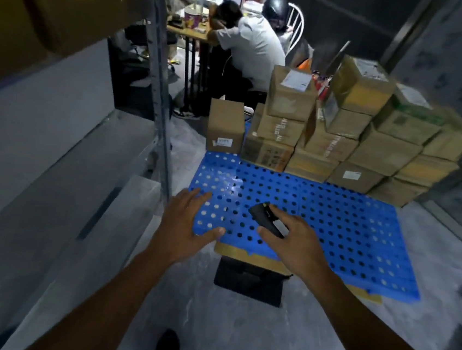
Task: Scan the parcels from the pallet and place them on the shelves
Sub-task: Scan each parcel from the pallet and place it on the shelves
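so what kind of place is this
Probably a small parcel depot or stockroom: taped cardboard parcels stacked on a blue plastic pallet, metal shelving on the left, and a handheld scanner in the right hand.

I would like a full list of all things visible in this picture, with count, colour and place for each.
Pallet: one, blue with round holes, on the floor ahead.
Cardboard parcels: over a dozen, exact count unclear, brown, stacked on the pallet's far right part.
Single parcel: one, brown, at the pallet's far left corner.
Shelf rack: one, grey metal, at left.
Flat cardboard: brown, under the pallet's near edge.
Dark flat object: one, black, on the floor near the pallet.
Seated person: one, white shirt, at a desk behind.
Helmet: one, black, beside that person.
Scanner: one, black, in the right hand.
Left hand: open, empty.
Right hand: fingers around the scanner.
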A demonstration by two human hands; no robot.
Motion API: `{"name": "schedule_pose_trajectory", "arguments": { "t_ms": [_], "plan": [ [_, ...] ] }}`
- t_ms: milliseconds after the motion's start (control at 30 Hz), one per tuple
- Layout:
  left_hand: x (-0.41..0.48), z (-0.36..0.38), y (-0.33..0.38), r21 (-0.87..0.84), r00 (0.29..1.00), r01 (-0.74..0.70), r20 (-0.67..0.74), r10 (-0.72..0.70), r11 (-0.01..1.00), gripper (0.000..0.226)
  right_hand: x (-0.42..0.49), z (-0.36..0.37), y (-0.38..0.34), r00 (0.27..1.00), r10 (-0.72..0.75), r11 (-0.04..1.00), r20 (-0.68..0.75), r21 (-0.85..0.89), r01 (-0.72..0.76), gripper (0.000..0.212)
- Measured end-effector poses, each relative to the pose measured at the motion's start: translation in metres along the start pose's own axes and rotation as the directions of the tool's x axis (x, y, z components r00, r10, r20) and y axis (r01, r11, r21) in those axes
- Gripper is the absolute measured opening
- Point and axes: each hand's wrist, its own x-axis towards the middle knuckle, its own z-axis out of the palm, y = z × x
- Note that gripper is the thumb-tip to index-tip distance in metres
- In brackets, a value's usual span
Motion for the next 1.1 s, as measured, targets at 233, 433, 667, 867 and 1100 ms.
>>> {"name": "schedule_pose_trajectory", "arguments": {
  "t_ms": [233, 433, 667, 867, 1100],
  "plan": [
    [0.100, 0.003, -0.050, -0.021, 0.991, 0.105, 0.082, -0.103, 0.994, 0.084, 0.089, 0.003, -0.015, 1.000, 0.022, 0.999, 0.012, 0.032, -0.022, 0.075],
    [0.189, 0.029, -0.086, -0.030, 0.979, 0.186, 0.094, -0.183, 0.982, 0.092, 0.161, 0.014, -0.008, 0.999, 0.025, 0.999, 0.025, 0.028, -0.025, 0.074],
    [0.303, 0.064, -0.131, -0.055, 0.946, 0.315, 0.095, -0.309, 0.948, 0.104, 0.243, 0.021, 0.008, 0.991, 0.041, 0.999, 0.131, 0.005, -0.042, 0.075],
    [0.370, 0.086, -0.155, -0.018, 0.920, 0.374, 0.135, -0.368, 0.927, 0.105, 0.297, 0.031, 0.032, 0.981, 0.044, 0.998, 0.190, 0.044, -0.053, 0.076],
    [0.368, 0.101, -0.165, -0.026, 0.948, 0.317, -0.010, -0.317, 0.948, 0.069, 0.318, 0.040, 0.052, 0.975, 0.051, 0.996, 0.215, 0.059, -0.065, 0.077]
  ]
}}
